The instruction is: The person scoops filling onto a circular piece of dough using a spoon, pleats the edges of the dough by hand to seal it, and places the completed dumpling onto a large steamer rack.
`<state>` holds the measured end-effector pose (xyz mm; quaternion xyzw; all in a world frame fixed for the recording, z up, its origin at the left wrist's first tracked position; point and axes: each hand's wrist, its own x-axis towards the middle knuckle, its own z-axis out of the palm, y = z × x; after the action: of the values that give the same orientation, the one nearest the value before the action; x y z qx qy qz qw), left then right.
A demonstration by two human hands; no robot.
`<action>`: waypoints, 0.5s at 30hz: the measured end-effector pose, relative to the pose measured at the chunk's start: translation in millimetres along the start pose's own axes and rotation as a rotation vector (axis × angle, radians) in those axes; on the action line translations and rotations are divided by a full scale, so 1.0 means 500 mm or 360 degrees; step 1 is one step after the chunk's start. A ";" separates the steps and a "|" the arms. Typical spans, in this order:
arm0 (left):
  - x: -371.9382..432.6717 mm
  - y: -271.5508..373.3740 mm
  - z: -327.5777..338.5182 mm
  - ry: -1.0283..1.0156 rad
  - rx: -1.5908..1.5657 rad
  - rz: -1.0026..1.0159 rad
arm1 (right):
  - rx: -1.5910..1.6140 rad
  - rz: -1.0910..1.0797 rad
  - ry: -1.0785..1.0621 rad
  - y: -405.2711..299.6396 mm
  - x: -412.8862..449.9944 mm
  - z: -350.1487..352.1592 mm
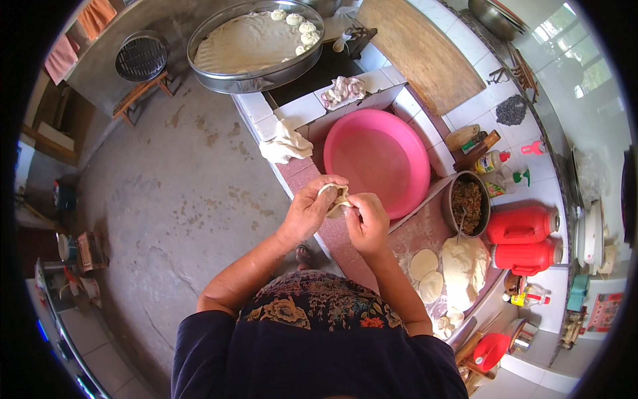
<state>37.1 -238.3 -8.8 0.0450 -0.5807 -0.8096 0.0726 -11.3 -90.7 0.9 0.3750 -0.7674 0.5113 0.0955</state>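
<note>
A partly closed dough bun (337,211) with filling inside is cupped in my left hand (310,207), the thumb resting over its opening. The fingertips of my right hand (368,222) pinch the edge of its wrapper. Both hands are just left of a pink basin (377,159) of cloudy water. To the right, a metal pot (466,204) holds chopped filling and a spoon. Flat dough rounds (424,265) and a large lump of dough (464,272) lie on the floured red counter. Several pleated buns (294,19) sit on the cloth of a large round steamer (255,82).
A white cloth (285,143) lies on the counter's corner beside the basin. Two red thermos flasks (521,225) and bottles (491,162) stand at the right. A wooden board (423,55) lies beyond the basin. On the left are the concrete floor and a wooden bench (142,96).
</note>
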 end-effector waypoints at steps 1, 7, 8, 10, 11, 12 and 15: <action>0.001 -0.001 -0.002 -0.0027 0.0048 0.0007 | -0.0071 -0.0117 -0.0020 0.003 0.002 -0.002; 0.003 0.012 -0.010 -0.0195 -0.0258 -0.0144 | -0.0202 -0.0388 -0.0145 -0.002 0.031 -0.022; 0.003 0.015 -0.006 -0.0197 -0.0258 -0.0145 | -0.0204 -0.0386 -0.0144 -0.009 0.034 -0.021; 0.005 0.019 0.004 -0.0121 -0.0201 -0.0095 | 0.0270 0.0229 -0.0007 -0.025 0.041 -0.015; 0.005 0.019 0.003 -0.0123 -0.0201 -0.0093 | 0.0268 0.0227 -0.0005 -0.024 0.043 -0.019; 0.005 0.020 0.001 -0.0124 -0.0125 -0.0080 | 0.0246 0.0196 -0.0112 -0.022 0.045 -0.026; 0.013 0.029 -0.003 -0.0176 0.0074 -0.0069 | 0.0193 0.0143 -0.0228 -0.011 0.035 -0.033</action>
<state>31.7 -245.6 4.2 0.0144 -0.6013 -0.7986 0.0218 -23.7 -85.9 21.7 0.3808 -0.7560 0.5324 -0.0054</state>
